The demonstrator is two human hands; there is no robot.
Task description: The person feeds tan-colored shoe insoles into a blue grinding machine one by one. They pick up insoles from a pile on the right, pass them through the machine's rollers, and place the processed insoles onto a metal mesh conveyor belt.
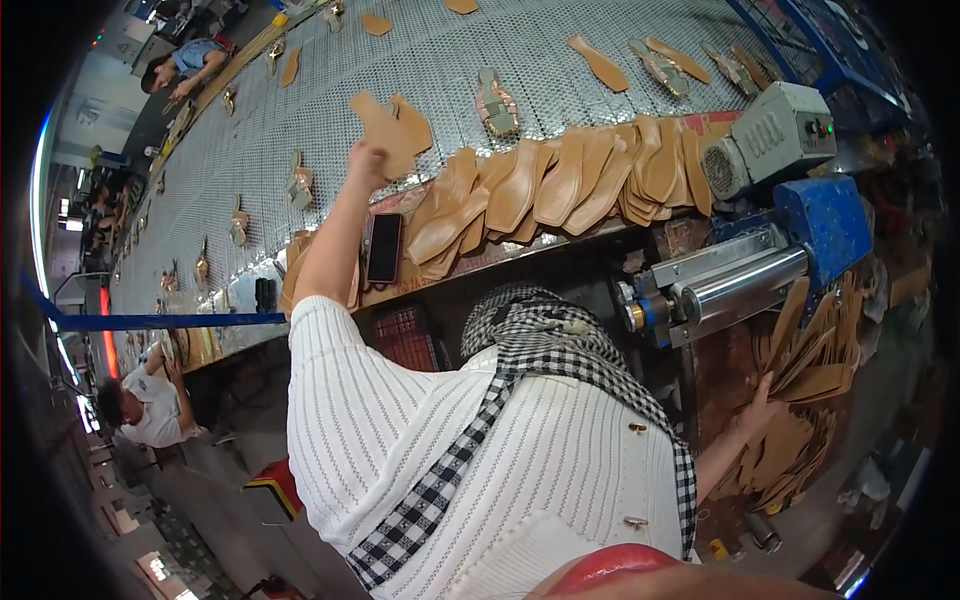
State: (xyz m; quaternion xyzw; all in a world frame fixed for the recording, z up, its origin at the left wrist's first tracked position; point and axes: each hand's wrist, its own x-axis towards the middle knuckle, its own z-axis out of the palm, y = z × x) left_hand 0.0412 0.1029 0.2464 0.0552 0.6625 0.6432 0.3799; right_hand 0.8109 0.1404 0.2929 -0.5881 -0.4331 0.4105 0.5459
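Holding insoles (pixel 385 130) above the mesh belt (pixel 420 60), the left hand (pixel 369 165) is closed on them, open belt ahead. A phone (pixel 384 250) lies near the bench edge (pixel 485 260), left of piled insoles (pixel 565 180). Near the roller (pixel 745 285), the right hand (pixel 762 408) meets an insole stack (pixel 815 345); its grip cannot be told.

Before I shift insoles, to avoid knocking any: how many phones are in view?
1: a dark phone lies just left of the big insole pile, below the left hand in the picture. Others could be hidden.

A mesh conveyor (pixel 420 65), piled tan insoles (pixel 512 190) and roller machine (pixel 745 285) show a shoe workshop.
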